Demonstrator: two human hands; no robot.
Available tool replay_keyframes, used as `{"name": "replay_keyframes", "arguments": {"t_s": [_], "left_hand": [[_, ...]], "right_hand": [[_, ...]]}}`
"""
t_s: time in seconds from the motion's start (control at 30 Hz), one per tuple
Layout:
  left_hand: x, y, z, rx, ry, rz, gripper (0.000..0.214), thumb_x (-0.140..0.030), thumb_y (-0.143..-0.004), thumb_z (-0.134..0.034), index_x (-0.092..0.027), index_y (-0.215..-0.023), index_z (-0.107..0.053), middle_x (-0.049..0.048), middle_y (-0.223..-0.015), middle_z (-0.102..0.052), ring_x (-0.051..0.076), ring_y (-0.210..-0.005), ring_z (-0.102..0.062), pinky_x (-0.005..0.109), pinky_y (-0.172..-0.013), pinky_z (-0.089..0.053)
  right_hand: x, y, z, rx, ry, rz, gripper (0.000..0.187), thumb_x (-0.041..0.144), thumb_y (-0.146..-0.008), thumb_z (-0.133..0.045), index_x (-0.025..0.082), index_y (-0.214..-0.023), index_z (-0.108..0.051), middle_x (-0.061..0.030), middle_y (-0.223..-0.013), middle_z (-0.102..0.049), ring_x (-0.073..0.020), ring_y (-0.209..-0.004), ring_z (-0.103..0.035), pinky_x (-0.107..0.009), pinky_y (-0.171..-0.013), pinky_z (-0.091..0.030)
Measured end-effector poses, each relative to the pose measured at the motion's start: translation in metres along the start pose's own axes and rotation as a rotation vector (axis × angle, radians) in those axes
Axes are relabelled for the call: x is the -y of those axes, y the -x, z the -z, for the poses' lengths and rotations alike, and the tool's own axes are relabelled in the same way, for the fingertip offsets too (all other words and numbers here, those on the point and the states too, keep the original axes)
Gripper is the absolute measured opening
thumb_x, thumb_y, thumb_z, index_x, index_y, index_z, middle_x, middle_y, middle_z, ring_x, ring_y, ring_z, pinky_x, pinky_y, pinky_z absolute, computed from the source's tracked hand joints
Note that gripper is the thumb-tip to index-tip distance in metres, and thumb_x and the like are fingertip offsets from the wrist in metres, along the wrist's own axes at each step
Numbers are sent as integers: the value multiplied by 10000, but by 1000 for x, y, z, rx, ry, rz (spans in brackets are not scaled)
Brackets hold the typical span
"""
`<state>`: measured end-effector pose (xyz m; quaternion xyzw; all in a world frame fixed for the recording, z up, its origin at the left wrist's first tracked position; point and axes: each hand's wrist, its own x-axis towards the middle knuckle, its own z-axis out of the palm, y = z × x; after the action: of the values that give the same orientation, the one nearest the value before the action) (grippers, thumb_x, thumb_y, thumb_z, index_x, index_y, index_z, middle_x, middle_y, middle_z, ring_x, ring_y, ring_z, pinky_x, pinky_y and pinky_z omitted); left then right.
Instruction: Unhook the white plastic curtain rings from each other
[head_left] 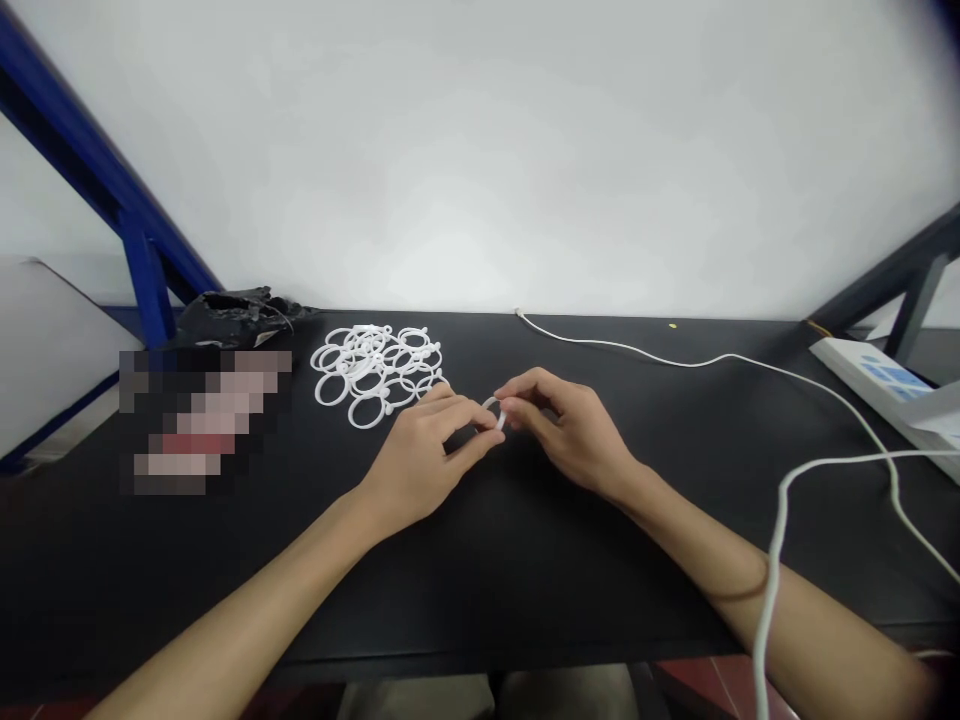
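Note:
Both hands meet over the middle of a black table (pixel 480 560). My left hand (pixel 424 455) and my right hand (pixel 566 425) each pinch the same small white plastic ring (pixel 496 412) between fingertips, just above the tabletop. Part of the ring is hidden by my fingers. A pile of several white plastic rings (pixel 377 372) lies on the table just beyond my left hand, the nearest ring close to its knuckles.
A crumpled black bag (pixel 229 312) lies at the back left near a blue metal frame (pixel 142 270). A blurred patch (pixel 199 420) covers something left of the pile. A white cable (pixel 780 520) runs across the right side. A white box (pixel 892 395) sits at the right edge.

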<state>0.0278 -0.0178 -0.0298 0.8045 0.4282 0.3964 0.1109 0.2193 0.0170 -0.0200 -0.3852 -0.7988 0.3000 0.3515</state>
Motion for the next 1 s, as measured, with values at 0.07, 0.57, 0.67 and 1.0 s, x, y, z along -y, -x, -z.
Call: {"name": "replay_keyframes", "arguments": {"t_s": [0.07, 0.57, 0.67, 1.0], "left_hand": [[6, 4, 8, -49, -114, -59, 104, -226, -914, -600, -196, -825, -646, -5, -799, -690, 154, -791, -562, 292, -750, -485], [73, 55, 67, -48, -668, 156, 179, -344, -950, -498, -251, -932, -649, 57, -896, -682, 276, -845, -558, 404, -706, -444], [73, 54, 65, -46, -637, 224, 175, -354, -950, -497, -242, -934, -631, 60, -918, -672, 282, -908, -579, 398, -736, -460], [65, 51, 60, -142, -663, 111, 122, -293, -942, -527, -227, -974, -625, 89, -937, -653, 285, -908, -582, 433, -805, -464]], "right_hand": [[-3, -2, 8, 1, 149, 28, 237, 370, -926, -568, 228, -1115, -587, -4, -864, -682, -133, -732, -623, -271, -717, -494], [-24, -5, 53, 207, 906, -377, 173, 303, -820, -531, 231, -949, -620, -73, -996, -642, -219, -744, -623, -330, -598, -420], [-23, -7, 52, 223, 874, -382, 113, 237, -827, -505, 231, -869, -610, -54, -945, -643, -196, -715, -606, -307, -580, -395], [-25, -10, 35, 109, 570, -113, 77, 200, -877, -523, 202, -876, -600, -36, -884, -615, -153, -736, -571, -277, -653, -431]]}}
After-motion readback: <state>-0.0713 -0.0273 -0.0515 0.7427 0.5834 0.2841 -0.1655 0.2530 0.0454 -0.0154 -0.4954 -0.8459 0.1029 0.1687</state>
